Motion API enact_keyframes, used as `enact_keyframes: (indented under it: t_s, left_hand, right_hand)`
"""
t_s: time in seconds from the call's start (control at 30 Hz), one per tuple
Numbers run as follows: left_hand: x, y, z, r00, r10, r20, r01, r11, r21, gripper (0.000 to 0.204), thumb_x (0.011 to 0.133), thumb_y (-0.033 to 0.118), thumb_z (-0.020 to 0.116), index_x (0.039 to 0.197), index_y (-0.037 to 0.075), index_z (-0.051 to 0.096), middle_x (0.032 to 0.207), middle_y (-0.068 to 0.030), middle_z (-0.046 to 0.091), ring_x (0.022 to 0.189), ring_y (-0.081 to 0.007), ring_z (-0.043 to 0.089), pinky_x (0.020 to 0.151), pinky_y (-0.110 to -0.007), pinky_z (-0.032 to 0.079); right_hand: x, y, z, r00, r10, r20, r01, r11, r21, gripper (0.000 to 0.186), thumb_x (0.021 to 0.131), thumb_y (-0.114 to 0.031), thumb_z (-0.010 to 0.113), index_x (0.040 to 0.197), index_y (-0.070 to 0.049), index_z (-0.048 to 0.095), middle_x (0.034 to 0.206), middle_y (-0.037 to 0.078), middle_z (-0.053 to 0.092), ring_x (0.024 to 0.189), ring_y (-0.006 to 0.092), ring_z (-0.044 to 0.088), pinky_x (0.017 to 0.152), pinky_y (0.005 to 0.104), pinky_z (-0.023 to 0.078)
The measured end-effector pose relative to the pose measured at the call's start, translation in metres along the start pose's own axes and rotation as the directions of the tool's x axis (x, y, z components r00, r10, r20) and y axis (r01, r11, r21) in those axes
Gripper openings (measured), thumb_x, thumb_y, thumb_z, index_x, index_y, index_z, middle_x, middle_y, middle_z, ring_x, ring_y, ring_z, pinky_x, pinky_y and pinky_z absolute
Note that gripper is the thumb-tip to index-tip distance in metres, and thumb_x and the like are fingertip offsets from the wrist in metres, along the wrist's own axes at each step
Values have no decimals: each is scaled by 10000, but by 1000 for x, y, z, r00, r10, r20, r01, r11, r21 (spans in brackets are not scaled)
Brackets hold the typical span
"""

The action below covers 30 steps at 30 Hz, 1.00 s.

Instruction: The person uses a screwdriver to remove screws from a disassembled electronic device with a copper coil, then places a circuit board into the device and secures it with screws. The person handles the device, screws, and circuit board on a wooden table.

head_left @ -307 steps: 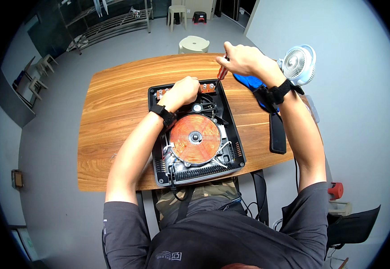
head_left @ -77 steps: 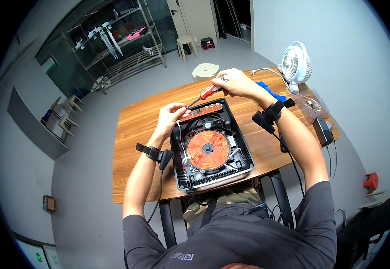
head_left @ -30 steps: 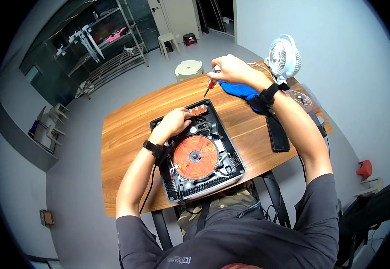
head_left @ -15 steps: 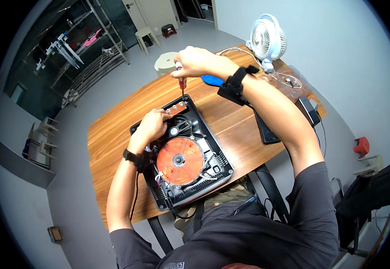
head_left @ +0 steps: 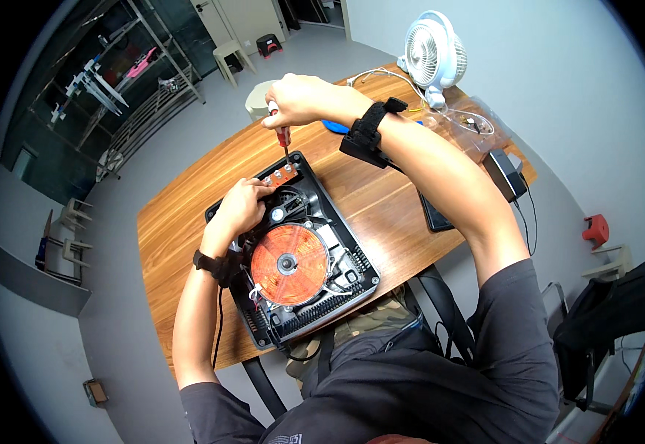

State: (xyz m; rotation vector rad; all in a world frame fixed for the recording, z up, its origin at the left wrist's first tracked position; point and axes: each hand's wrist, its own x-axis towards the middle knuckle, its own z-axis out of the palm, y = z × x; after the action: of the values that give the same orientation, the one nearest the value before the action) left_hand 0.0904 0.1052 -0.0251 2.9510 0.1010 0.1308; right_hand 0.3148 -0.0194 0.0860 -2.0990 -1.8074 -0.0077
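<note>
An opened induction cooker (head_left: 352,255) lies on the table in front of me, its round copper coil (head_left: 291,265) and black fan (head_left: 276,214) exposed. My right hand (head_left: 293,100) is closed round the red handle of a screwdriver (head_left: 284,138). The screwdriver points down, its tip at the right end of a narrow orange-brown circuit board (head_left: 280,176) along the cooker's far edge. Several small round silvery parts stand on that board. My left hand (head_left: 241,207) grips the board's left end with bent fingers; its thumb is hidden.
A white fan (head_left: 433,55) stands at the table's far right corner, near cables and a clear plastic bag (head_left: 478,126). A black adapter box (head_left: 505,175), a dark flat device (head_left: 435,214) and a blue object (head_left: 335,127) lie right of the cooker. Stools (head_left: 232,59) stand beyond.
The whole view has shifted slightly. My right hand and the screwdriver have moved a little left, and the screwdriver leans more. My left hand stays at the board's end.
</note>
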Motion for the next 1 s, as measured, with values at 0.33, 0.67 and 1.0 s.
enact_keyframes:
  t_s: [0.33,0.67,1.0]
  left_hand:
    - [0,-1,2,1000,-7,19,6,1000,27,419,729,-38,572,1111,-11,741,1169,-204,695,1102,-357,638,1007,-415,505]
    - [4,-7,5,999,29,18,-29,999,17,427,717,-22,575,1108,3,745,1153,-200,697,1038,-382,627,977,-431,514]
    - [2,-5,3,999,-25,31,25,1000,-4,401,743,-11,587,1112,4,742,1174,-202,688,1069,-383,623,989,-431,508]
  right_hand:
    - [5,-6,1,1000,11,13,-11,998,-61,342,837,-381,689,907,-57,770,879,162,752,871,333,732,789,425,590]
    - [12,-5,5,1000,1,25,1,996,-88,314,837,-368,694,881,-71,785,860,157,752,849,317,734,786,415,590]
    - [16,-17,-3,982,72,176,-47,989,-143,392,878,-439,663,881,-57,752,926,149,755,920,337,722,827,436,571]
